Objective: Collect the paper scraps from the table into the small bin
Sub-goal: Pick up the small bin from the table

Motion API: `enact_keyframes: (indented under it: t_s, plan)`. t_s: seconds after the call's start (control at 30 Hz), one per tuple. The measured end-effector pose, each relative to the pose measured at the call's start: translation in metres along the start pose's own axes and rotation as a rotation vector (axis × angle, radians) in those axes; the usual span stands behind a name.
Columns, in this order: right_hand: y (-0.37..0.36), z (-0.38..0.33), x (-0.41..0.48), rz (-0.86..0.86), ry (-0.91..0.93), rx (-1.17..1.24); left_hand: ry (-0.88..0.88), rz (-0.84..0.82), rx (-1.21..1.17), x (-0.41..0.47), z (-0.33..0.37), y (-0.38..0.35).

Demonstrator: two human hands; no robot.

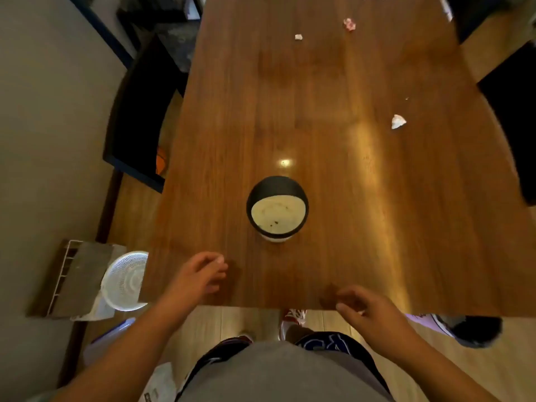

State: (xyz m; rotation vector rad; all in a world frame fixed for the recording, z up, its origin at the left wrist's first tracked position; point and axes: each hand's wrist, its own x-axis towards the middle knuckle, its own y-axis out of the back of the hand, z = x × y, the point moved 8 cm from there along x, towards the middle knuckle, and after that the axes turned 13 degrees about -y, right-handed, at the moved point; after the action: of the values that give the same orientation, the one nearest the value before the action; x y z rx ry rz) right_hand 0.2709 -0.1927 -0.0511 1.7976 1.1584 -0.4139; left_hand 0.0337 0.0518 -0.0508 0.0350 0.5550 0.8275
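Both hands hover empty, fingers loosely curled, over the near edge of the brown wooden counter (333,175): left hand (200,275), right hand (368,311). Just beyond stands the small round black bin (277,210) with pale interior. Crumpled white paper scraps lie farther right (398,121) and far (298,37), one pinkish (349,24).

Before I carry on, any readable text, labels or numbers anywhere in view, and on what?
Dark shorts: large blue letters, partly hidden by the shirt, not readable.
Paper on the floor: dark marks, too blurred to read.
Small bin, paper scraps, table: no text visible.
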Motion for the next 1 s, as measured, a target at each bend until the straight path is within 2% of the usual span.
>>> enact_keyframes:
  t_s: [0.1, 0.3, 0.67, 0.8, 1.0]
  plan:
    - [0.013, -0.03, 0.028, -0.034, 0.024, 0.058, -0.065, -0.004, 0.041, 0.028, 0.019, -0.001]
    - [0.005, -0.088, 0.071, -0.054, 0.078, 0.086, -0.073, -0.203, 0.041, 0.073, 0.033, -0.021]
    - [-0.008, -0.102, 0.09, -0.018, 0.02, 0.369, -0.187, -0.462, 0.137, 0.114, 0.038, -0.045]
    - [-0.004, -0.113, 0.087, 0.055, 0.025, 0.432, -0.201, -0.494, 0.2, 0.115, 0.043, -0.043]
    - [-0.009, -0.124, 0.074, 0.046, 0.009, 0.491, -0.306, -0.514, 0.326, 0.112, 0.061, -0.025]
